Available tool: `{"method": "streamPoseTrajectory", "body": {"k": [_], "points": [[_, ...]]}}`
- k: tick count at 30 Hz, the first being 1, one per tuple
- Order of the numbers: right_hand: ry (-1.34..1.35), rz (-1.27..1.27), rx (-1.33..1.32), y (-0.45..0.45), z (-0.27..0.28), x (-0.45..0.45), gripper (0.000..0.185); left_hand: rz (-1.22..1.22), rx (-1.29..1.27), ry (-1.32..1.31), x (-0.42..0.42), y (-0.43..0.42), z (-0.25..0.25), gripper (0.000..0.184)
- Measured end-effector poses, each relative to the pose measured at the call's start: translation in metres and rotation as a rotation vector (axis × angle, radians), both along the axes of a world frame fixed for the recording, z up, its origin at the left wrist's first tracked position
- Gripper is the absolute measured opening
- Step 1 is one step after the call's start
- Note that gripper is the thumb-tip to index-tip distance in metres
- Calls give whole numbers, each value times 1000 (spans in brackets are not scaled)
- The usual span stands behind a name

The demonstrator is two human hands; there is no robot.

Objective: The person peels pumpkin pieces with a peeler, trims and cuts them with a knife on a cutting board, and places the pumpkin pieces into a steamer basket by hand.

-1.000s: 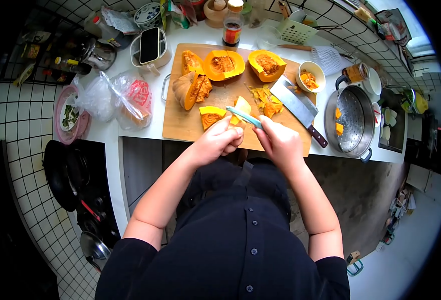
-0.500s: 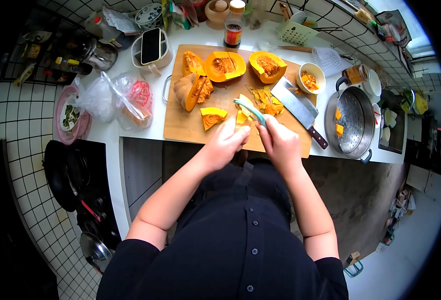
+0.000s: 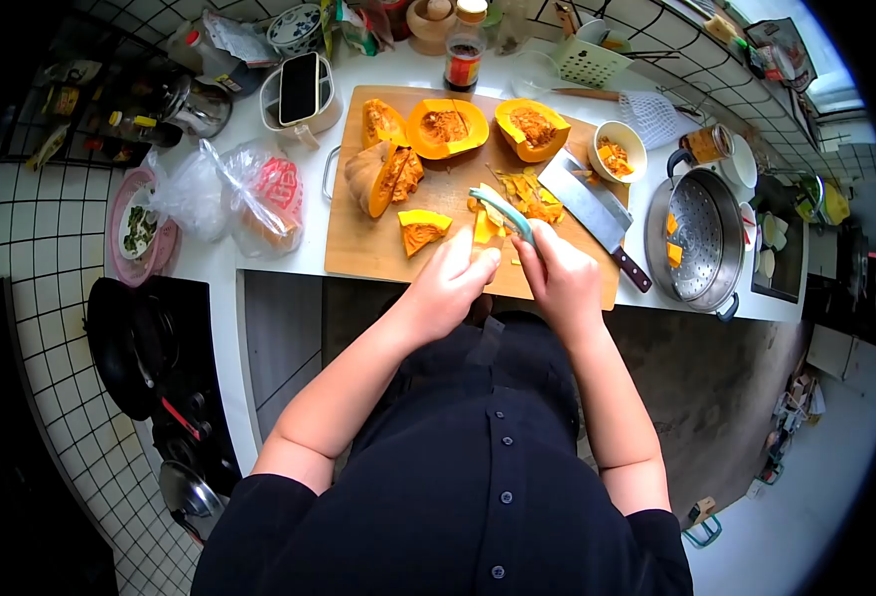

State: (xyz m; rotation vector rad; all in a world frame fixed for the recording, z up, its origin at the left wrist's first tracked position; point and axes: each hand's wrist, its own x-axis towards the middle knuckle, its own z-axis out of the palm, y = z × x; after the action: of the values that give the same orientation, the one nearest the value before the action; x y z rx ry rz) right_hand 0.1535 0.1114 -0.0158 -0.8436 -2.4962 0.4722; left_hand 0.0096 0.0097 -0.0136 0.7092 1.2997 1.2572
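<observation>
Yellow-orange pumpkin piece (image 3: 486, 228), poking out just past the fingertips of the left hand (image 3: 453, 283), above the near part of the cutting board (image 3: 364, 250). Looks pinched at the near end, left hand curled in narrow around it, thumb nearest the right hand. Can't tell how far back into the grip, too much hidden by the fingers.

Handling-wise, my guess: light, stiff, barely any squish. Probably a bit slick on damp cut faces, not very fragile unless thin and pressed hard. Best to grab low at the near end, fingertips tucked well back from any blade.

Over in the right hand (image 3: 562, 273): teal peeler (image 3: 513, 216), held snug by the handle, fingers wrapped around, head angled away and leftward across the piece. Can't say whether actually touching or just above.

As for looks: small, chunky, paler yellow toward the near end, partly covered by the peeler, edges hard to make out. Way paler than the stringy orange wedge (image 3: 423, 231) just beyond and left of the left hand. Scattered peel scraps (image 3: 534, 197) a bit beyond the right hand, plus a cleaver (image 3: 582, 202) beyond it to the right.
</observation>
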Motion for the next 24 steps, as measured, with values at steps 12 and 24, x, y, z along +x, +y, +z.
{"method": "streamPoseTrajectory", "body": {"k": [12,24], "points": [[38,0,-45,3,5,-4,17,0,34,131,1,-2,-1,15],[-26,-8,12,3,-2,-1,17,-8,-52,179,2,-4,0,17]]}}
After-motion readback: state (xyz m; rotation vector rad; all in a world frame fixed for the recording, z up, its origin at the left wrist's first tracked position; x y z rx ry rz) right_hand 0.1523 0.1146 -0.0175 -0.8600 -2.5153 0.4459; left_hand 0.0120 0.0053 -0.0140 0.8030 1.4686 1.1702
